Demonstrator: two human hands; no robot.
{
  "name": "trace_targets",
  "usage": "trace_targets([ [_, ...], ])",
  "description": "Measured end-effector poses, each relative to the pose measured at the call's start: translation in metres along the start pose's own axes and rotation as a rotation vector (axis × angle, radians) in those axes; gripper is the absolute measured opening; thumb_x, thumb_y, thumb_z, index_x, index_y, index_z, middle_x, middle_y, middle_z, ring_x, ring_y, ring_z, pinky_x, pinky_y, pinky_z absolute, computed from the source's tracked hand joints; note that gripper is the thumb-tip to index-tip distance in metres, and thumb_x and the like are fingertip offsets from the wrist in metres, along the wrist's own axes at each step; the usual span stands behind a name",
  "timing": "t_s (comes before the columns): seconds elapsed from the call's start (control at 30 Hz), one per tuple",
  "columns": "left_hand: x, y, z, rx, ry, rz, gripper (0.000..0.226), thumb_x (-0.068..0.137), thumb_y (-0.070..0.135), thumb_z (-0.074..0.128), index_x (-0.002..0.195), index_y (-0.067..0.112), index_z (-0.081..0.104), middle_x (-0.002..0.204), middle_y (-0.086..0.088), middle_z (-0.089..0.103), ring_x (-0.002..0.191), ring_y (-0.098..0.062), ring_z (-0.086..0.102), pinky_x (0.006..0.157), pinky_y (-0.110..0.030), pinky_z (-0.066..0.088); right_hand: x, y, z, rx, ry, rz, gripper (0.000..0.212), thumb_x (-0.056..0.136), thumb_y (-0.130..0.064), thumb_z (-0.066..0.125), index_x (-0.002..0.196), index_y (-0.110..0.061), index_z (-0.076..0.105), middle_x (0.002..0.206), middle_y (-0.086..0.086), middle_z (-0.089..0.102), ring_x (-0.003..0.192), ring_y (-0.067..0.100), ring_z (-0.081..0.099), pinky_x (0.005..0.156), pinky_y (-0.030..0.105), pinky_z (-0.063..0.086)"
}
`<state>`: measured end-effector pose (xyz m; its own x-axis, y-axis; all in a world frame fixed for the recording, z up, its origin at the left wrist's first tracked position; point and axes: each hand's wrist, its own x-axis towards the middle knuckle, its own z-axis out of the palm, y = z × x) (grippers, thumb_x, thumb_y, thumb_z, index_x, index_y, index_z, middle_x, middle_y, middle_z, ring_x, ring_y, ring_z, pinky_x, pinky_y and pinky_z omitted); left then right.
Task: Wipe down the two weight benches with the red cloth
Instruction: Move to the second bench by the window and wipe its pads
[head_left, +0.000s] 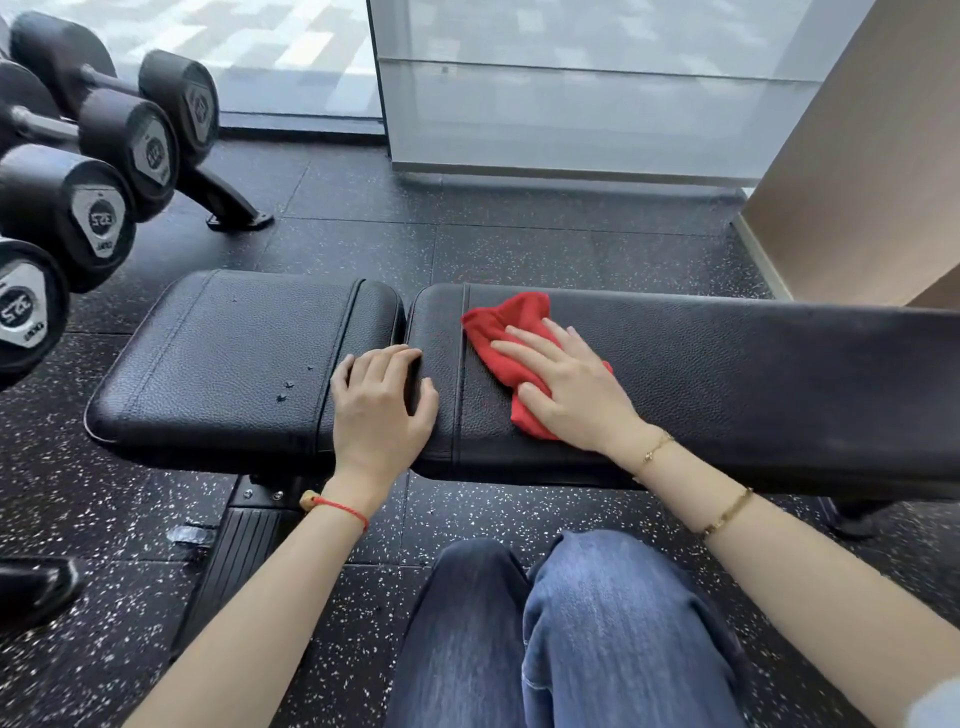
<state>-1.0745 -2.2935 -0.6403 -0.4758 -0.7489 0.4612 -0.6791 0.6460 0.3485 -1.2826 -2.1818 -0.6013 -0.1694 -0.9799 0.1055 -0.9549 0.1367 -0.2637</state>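
Observation:
A black padded weight bench lies across the view, with a short seat pad (223, 358) on the left and a long back pad (753, 384) on the right. The red cloth (506, 325) is crumpled on the left end of the long pad. My right hand (566, 387) presses flat on the cloth with straight fingers. My left hand (379, 397) rests at the gap between the two pads, with its fingertips curled into the gap and the thumb on the long pad. Only this one bench is in view.
A rack of black dumbbells (98, 208) stands at the left, close to the seat pad. A glass wall (571, 104) runs behind the bench and a beige wall (872, 166) is at the right. My knees in jeans (571, 623) are in front of the bench on speckled rubber flooring (467, 239).

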Motion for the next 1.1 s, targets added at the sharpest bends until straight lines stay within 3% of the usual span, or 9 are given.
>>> trace_targets([
  [0.17,0.0,0.0,-0.001,0.009,0.02,-0.003,0.034,0.089,0.035,0.054,0.114,0.016,0.066,0.119,0.0,0.067,0.113,-0.023,0.059,0.109,-0.047,0.035,0.062,0.019,-0.002,-0.077,0.071,0.329,0.052,0.096,-0.038,0.04,0.147,-0.034,0.036,0.158,-0.008,0.03,0.148,0.031,0.015,0.123,0.042,0.002],
  [0.23,0.001,0.0,-0.001,0.011,0.023,-0.008,0.034,0.089,0.036,0.052,0.114,0.017,0.066,0.118,0.001,0.067,0.112,-0.022,0.059,0.109,-0.047,0.036,0.068,0.005,0.004,-0.067,0.053,0.279,0.052,0.096,-0.038,0.04,0.148,-0.035,0.035,0.158,-0.008,0.029,0.148,0.031,0.013,0.123,0.042,0.0],
  [0.4,0.0,0.0,0.001,0.015,0.038,0.0,0.033,0.088,0.034,0.053,0.114,0.018,0.066,0.117,0.001,0.067,0.111,-0.022,0.059,0.108,-0.046,0.036,0.008,-0.032,0.01,-0.012,0.008,-0.044,0.056,0.09,-0.035,0.041,0.146,-0.035,0.04,0.155,-0.011,0.034,0.148,0.027,0.017,0.123,0.039,0.002],
  [0.47,-0.001,-0.001,0.001,0.009,0.048,0.003,0.032,0.088,0.033,0.054,0.114,0.018,0.066,0.117,0.001,0.068,0.111,-0.022,0.059,0.108,-0.046,0.036,-0.019,-0.024,0.006,-0.012,-0.008,-0.065,0.058,0.088,-0.037,0.037,0.146,-0.036,0.039,0.155,-0.014,0.034,0.149,0.024,0.017,0.123,0.037,0.002],
  [0.53,-0.001,-0.002,0.002,-0.004,0.05,0.003,0.032,0.089,0.032,0.053,0.115,0.019,0.065,0.117,0.002,0.068,0.111,-0.021,0.058,0.109,-0.045,0.035,-0.031,0.0,-0.002,-0.026,0.025,0.031,0.057,0.088,-0.036,0.038,0.145,-0.036,0.04,0.155,-0.014,0.034,0.148,0.024,0.018,0.123,0.039,0.004],
  [0.63,-0.002,0.0,0.0,-0.01,0.034,-0.001,0.033,0.088,0.032,0.054,0.116,0.017,0.066,0.119,0.0,0.067,0.112,-0.023,0.059,0.11,-0.045,0.035,-0.027,0.044,-0.015,-0.074,0.098,0.317,0.052,0.094,-0.031,0.045,0.146,-0.032,0.039,0.156,-0.01,0.033,0.147,0.028,0.019,0.122,0.043,0.005],
  [0.73,-0.001,0.005,-0.004,-0.004,-0.001,-0.021,0.036,0.088,0.034,0.051,0.117,0.016,0.065,0.121,-0.002,0.067,0.113,-0.026,0.058,0.111,-0.046,0.034,-0.011,0.049,-0.017,-0.079,0.144,0.483,0.053,0.094,-0.032,0.044,0.147,-0.031,0.038,0.157,-0.008,0.031,0.147,0.031,0.017,0.123,0.042,0.002],
  [0.97,0.004,0.049,-0.004,-0.11,-0.038,-0.026,0.034,0.089,0.03,0.05,0.116,0.015,0.066,0.124,-0.002,0.065,0.121,-0.025,0.054,0.109,-0.047,0.035,-0.039,0.005,-0.007,-0.037,0.036,0.126,0.056,0.091,-0.03,0.046,0.146,-0.036,0.038,0.156,-0.013,0.031,0.149,0.024,0.013,0.123,0.04,0.002],
  [1.1,0.008,0.076,0.008,-0.118,-0.093,0.047,0.031,0.089,0.022,0.056,0.118,0.015,0.065,0.127,-0.002,0.063,0.123,-0.024,0.053,0.111,-0.045,0.034,-0.075,0.032,-0.016,-0.041,0.065,0.188,0.057,0.088,-0.035,0.042,0.145,-0.036,0.04,0.155,-0.014,0.033,0.148,0.023,0.017,0.123,0.041,0.005],
])
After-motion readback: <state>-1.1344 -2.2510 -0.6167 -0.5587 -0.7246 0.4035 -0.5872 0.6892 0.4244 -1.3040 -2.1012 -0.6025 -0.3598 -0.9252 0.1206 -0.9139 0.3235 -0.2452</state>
